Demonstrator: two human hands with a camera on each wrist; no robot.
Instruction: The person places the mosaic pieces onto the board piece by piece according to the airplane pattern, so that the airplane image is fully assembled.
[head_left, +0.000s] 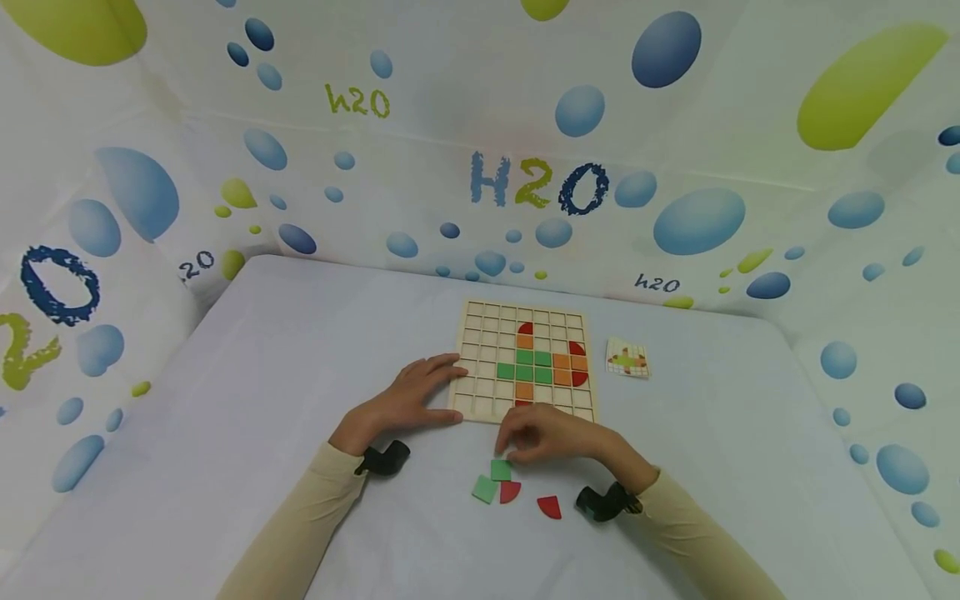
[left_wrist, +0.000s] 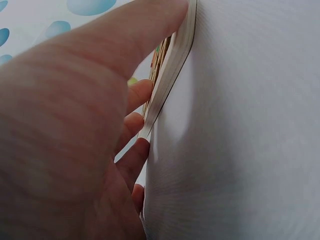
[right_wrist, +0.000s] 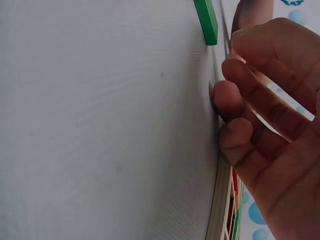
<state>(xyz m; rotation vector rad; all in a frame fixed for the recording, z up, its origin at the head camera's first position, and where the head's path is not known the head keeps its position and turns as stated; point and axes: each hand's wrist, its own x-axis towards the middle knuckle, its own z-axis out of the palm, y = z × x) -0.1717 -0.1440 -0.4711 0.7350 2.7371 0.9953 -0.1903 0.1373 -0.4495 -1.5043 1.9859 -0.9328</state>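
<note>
A wooden grid board (head_left: pixel 480 333) lies on the table, with green and orange squares and red quarter-round tiles set in some cells. My left hand (head_left: pixel 408 396) rests at its left side, fingers spread on the left edge and thumb at the near corner. In the left wrist view, the thumb touches the board's side (left_wrist: pixel 175 65). My right hand (head_left: pixel 551 433) is bent just in front of the board, fingertips close to a loose green square tile (head_left: pixel 500 470). In the right wrist view, nothing shows between its loosely curled fingers (right_wrist: pixel 235 135), and a green tile (right_wrist: pixel 207 22) stands apart from them.
Another green square tile (head_left: pixel 485 489) and two red quarter-round tiles, one near (head_left: pixel 510 492) and one farther right (head_left: pixel 550 507), lie on the white tablecloth (head_left: pixel 420 533). A small pattern card (head_left: pixel 628 358) sits right of the board. A printed cloth backdrop (head_left: pixel 450 108) rises behind the table.
</note>
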